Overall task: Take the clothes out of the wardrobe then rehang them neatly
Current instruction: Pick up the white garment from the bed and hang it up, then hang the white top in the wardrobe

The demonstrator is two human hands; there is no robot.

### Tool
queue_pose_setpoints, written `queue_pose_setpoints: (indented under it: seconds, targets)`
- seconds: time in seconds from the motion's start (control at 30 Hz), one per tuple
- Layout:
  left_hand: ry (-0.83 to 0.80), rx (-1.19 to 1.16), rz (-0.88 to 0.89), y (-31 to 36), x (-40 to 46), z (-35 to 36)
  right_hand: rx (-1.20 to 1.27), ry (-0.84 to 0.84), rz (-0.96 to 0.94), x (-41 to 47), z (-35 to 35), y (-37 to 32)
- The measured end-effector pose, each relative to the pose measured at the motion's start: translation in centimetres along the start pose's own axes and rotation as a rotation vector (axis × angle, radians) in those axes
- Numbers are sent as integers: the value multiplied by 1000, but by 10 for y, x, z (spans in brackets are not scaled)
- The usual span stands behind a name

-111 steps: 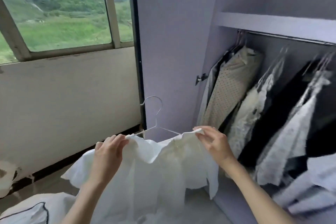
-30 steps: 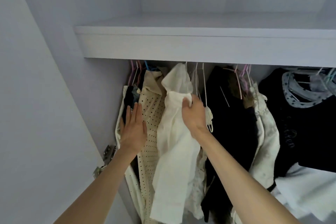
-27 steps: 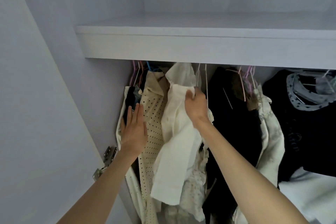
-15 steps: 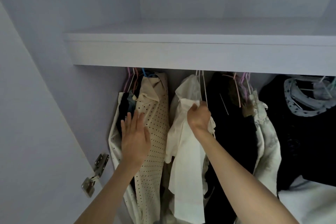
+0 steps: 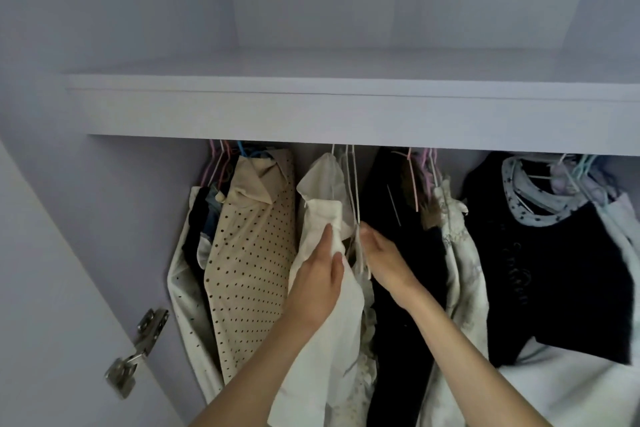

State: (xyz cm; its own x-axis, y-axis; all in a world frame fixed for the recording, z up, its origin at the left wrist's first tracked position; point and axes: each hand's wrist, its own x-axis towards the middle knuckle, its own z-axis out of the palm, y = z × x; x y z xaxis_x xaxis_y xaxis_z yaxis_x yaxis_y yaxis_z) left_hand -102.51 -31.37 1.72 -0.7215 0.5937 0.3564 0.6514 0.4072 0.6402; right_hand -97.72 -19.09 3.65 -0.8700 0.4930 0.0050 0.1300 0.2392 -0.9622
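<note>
Where hands meet, soft white shirt

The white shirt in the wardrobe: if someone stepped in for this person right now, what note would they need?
Left hand: grips the white shirt by its sleeve.
Right hand: fingers at the shirt's right edge, by the thin white hangers; whether it grips anything is unclear.
The shirt hangs under the shelf, between the beige dotted blouse and a black garment.
Done: shirt is hung.
Left: straighten it, let go, likely tidy the rest.
</note>
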Motion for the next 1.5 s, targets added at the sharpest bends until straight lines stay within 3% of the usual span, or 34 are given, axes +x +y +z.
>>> queue_pose_setpoints:
  seconds: [0.23,0.43,0.57,0.67,0.9,1.07,1.17,1.33,1.5]
  targets:
    - [-192,84,39,17,12,3,210,-58,31,-9,-6,15]
    - [-152,32,-17,1,9,12,118,-128,-11,-18,-12,19]
    - [-173,106,27,-3,4,13,-95,-106,-83,-23,-17,26]
    - [-146,289,45,-8,-12,11,-390,-61,-265,-37,-15,40]
    - [28,543,-141,-44,-119,-2,-846,-10,-613,-75,13,65]
    - [141,664,-297,-57,-208,-47,-977,-211,-803,-102,62,56]
    - [177,696,-433,-57,-279,-63,-990,-341,-826,-137,97,54]
    - [226,755,-701,-34,-417,-77,-968,-611,-849,-240,159,65]
    - [381,727,-952,5,-548,-91,-873,-928,-958,-352,210,69]
